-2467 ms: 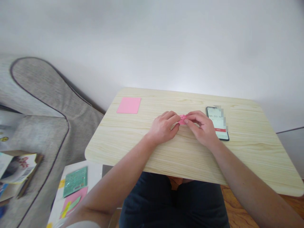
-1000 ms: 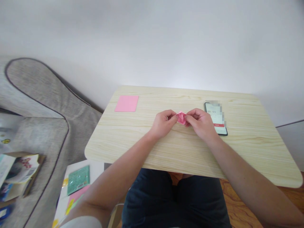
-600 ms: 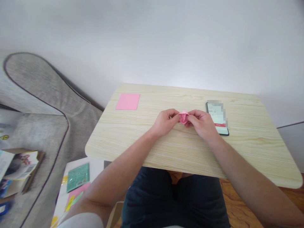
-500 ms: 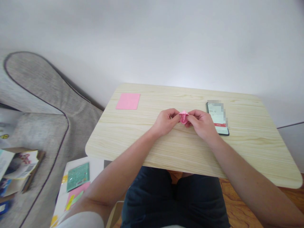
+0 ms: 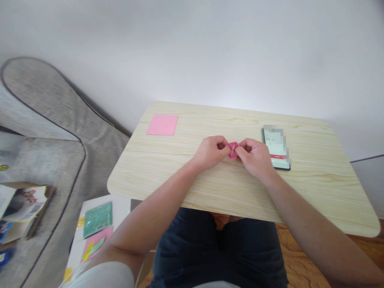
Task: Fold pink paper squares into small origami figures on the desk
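Observation:
A small folded pink paper piece (image 5: 233,149) is pinched between both hands just above the light wooden table (image 5: 180,176). My left hand (image 5: 211,152) grips its left side with curled fingers. My right hand (image 5: 253,157) holds the right side, thumb and forefinger pressed on the paper. Most of the paper is hidden by my fingers.
A pink square sheet (image 5: 162,125) lies at the table's far left. A phone (image 5: 276,147) with a lit screen lies just right of my right hand. A grey sofa (image 5: 45,132) stands to the left, with books and a green mat (image 5: 97,219) on a low surface below.
The paper was lifted off the table between my fingers and turned; it now sits lower and more tightly pinched. The view shifted slightly.

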Motion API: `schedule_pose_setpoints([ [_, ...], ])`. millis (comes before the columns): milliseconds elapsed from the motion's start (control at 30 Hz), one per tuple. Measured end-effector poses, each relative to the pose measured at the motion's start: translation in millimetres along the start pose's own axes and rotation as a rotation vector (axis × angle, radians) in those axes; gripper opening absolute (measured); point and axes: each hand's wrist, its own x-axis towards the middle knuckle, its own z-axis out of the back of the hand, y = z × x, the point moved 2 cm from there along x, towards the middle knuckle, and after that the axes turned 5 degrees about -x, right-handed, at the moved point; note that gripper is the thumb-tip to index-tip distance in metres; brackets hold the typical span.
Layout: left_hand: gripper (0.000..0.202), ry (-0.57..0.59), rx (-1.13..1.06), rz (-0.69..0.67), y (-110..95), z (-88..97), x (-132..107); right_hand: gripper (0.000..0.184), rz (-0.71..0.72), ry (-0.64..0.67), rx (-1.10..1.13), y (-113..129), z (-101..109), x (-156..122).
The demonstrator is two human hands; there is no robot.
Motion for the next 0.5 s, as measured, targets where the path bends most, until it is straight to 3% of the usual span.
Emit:
schedule_pose_setpoints([
  [500, 0.024, 0.005, 0.079, -0.048, -1.7, -0.3, -1.8, 0.019, 0.033, 0.006, -0.097, 2.1, 2.5, 1.7],
])
